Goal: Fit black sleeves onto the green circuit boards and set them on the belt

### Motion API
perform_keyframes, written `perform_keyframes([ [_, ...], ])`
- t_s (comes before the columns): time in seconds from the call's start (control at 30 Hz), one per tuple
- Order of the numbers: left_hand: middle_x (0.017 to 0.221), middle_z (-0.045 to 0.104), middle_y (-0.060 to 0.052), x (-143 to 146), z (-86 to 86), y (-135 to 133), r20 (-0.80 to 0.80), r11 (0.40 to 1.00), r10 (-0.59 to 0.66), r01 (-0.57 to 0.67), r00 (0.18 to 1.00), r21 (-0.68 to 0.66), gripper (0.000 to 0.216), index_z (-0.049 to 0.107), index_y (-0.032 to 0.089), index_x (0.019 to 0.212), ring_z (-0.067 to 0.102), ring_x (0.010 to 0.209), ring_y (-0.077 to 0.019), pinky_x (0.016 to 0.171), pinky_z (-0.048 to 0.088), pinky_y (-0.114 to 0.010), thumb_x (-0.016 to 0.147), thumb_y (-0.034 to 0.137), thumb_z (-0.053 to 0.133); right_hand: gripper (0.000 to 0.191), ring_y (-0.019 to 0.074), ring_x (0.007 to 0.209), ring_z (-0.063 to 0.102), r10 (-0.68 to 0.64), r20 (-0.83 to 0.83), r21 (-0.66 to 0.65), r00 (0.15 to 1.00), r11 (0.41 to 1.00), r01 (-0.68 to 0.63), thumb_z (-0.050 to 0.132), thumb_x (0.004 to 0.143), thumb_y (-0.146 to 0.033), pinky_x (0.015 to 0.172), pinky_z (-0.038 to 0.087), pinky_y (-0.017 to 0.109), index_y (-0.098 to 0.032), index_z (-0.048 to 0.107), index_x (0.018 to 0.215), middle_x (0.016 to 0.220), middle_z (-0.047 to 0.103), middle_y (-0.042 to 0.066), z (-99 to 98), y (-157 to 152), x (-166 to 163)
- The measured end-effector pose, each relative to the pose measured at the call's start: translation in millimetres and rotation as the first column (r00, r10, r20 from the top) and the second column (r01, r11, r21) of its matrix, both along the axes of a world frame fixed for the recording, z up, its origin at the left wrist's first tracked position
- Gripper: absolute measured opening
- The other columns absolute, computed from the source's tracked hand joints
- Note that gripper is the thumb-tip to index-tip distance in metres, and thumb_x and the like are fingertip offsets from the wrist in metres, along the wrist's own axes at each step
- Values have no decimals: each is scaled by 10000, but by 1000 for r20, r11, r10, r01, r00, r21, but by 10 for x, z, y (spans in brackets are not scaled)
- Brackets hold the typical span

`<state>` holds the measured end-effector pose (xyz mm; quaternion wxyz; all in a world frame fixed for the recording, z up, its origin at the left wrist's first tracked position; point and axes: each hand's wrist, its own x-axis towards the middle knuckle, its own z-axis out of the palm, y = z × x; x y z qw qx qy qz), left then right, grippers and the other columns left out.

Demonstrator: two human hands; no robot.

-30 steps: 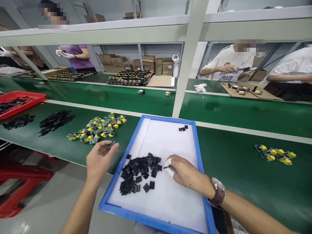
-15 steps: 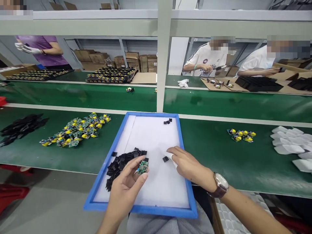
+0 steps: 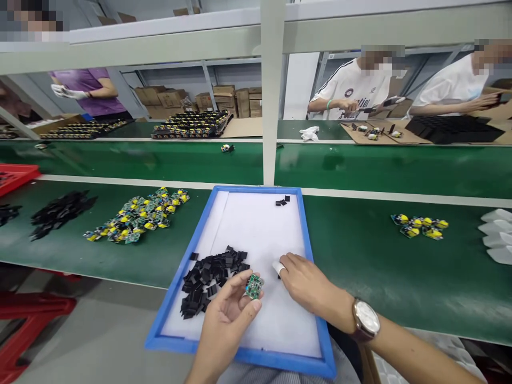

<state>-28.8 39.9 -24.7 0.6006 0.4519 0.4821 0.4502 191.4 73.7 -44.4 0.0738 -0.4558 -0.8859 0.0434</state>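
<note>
My left hand [image 3: 232, 312] pinches a small green circuit board [image 3: 255, 286] by its edges between thumb and fingers, component side facing me. It is over the white-lined tray with a blue rim [image 3: 236, 354], beside a heap of small black pieces [image 3: 214, 269]. My right hand [image 3: 304, 280] rests low on the tray's right side, fingers curled down and a white cover [image 3: 277, 267] on one fingertip. Those fingers close on a small black piece [image 3: 279, 277], which is almost wholly hidden. A few more black pieces [image 3: 283, 201] lie at the tray's far right corner.
Left on the green bench are a pile of boards with yellow parts [image 3: 140, 216] and flat black parts [image 3: 62, 210]. A few boards [image 3: 420, 225] and white pieces [image 3: 498, 234] lie right. A post [image 3: 270, 106] rises behind the tray; co-workers are at the far bench.
My view has swung slightly left, so everything sits further right. My right fingers have come down over the loose black piece, covering it. The left hand still holds the circuit board.
</note>
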Motion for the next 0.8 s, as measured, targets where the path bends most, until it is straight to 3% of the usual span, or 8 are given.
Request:
perform_keyframes([
  [0.23, 1269, 737, -118, -14, -8, -46, 59, 997, -1, 6, 998, -77, 438, 713, 236, 1239, 717, 1159, -312, 998, 605, -411, 818, 297, 816, 195, 312, 952, 578, -98, -22, -30, 995, 995, 97, 605, 770, 23, 836, 506, 441, -153, 683, 794, 1091, 643, 163, 23, -219, 53],
  [0.4, 1274, 733, -107, -30, -34, -37, 21, 998, 12, -10, 1000, -64, 444, 713, 243, 1244, 724, 1141, -311, 974, 625, -418, 815, 297, 815, 149, 333, 907, 560, -219, -21, -22, 975, 976, 219, 595, 759, -29, 809, 494, 484, -148, 667, 813, 1012, 638, 177, 113, -310, 55],
  [0.53, 1266, 735, -103, -3, -16, -29, 12, 998, 34, -33, 999, -49, 454, 722, 252, 1235, 729, 1131, -323, 960, 633, -414, 796, 300, 830, 199, 339, 921, 570, -175, -53, -134, 983, 977, 166, 583, 700, -21, 843, 516, 505, -128, 663, 847, 991, 638, 174, 99, -313, -63],
  [0.6, 1253, 737, -102, 7, -1, -35, 28, 998, 41, -40, 999, -38, 422, 729, 257, 1216, 729, 1133, -326, 958, 632, -411, 806, 292, 822, 273, 329, 954, 576, -161, -150, -198, 975, 972, 130, 538, 683, 16, 868, 532, 494, -119, 663, 884, 1032, 638, 173, 91, -321, -76],
  [0.7, 1322, 691, -107, -2, 1, -54, 57, 1000, 10, -9, 998, -5, 336, 745, 260, 1164, 731, 1127, -320, 963, 626, -411, 833, 254, 798, 504, 275, 1014, 582, -148, -471, -244, 869, 969, 33, 442, 719, 76, 899, 546, 433, -144, 644, 1125, 1121, 614, 135, 121, -374, -26],
  [0.8, 1391, 632, -108, -14, -10, -80, 88, 998, -32, 26, 996, 64, 311, 745, 269, 1149, 711, 1159, -309, 960, 624, -401, 847, 200, 777, 648, 229, 1011, 603, -129, -741, -226, 659, 972, -63, 405, 804, 89, 860, 552, 374, -238, 582, 1335, 1150, 597, 97, 195, -454, 2],
])
